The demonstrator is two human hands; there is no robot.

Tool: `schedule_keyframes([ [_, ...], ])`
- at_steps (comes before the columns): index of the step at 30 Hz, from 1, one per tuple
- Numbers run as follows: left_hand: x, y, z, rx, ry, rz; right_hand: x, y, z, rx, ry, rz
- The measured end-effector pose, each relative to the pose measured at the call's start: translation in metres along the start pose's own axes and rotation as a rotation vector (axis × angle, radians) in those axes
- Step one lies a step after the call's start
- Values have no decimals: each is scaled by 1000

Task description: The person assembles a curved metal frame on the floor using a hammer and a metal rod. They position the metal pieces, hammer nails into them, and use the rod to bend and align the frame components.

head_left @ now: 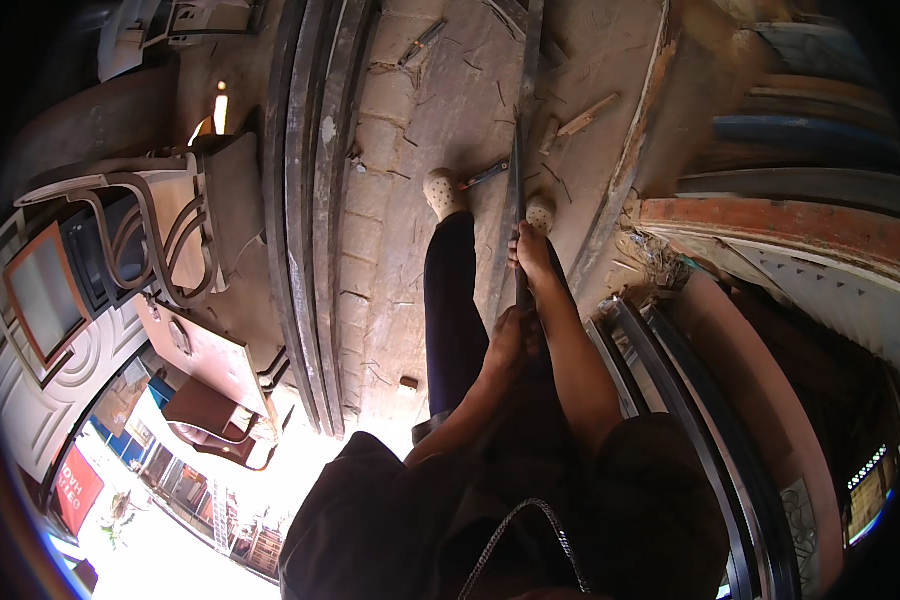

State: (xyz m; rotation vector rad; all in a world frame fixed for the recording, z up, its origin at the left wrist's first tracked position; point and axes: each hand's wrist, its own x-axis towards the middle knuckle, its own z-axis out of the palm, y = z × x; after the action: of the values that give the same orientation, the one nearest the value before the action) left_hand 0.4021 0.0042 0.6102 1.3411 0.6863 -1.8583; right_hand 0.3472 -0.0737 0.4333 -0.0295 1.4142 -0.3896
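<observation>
A long, dark, narrow bar (518,150) runs from in front of my body away across the floor and past my feet. My right hand (533,252) is wrapped round it farther along, just by my right shoe. Closer to my body, my left hand (512,338) also grips the bar, its fingers closed and partly in shadow. Between my pale perforated shoes lies a slim dark hand tool (484,175), its exact kind unclear. The bar's near end is hidden against my dark clothing.
Long dark beams (315,210) lie on the left, near stacked chairs (185,225). Nails or sticks and a split wood piece (589,115) litter the floor, with another tool (422,43) farther off. Dark metal frames (705,440) and a red-edged board (780,225) crowd the right.
</observation>
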Motion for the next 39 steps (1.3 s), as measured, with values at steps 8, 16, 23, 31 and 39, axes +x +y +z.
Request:
schedule_keyframes([
  [8,10,31,1,140,44,71,24,-1,19,108,21,94],
  [16,7,56,-20,272,27,42,31,6,35,142,61,95],
  [23,7,64,-18,375,15,56,40,5,34,135,53,95],
  [31,10,58,-13,398,38,42,40,5,28,137,28,135],
  [39,36,54,-32,787,82,118,40,6,34,-1,118,42],
])
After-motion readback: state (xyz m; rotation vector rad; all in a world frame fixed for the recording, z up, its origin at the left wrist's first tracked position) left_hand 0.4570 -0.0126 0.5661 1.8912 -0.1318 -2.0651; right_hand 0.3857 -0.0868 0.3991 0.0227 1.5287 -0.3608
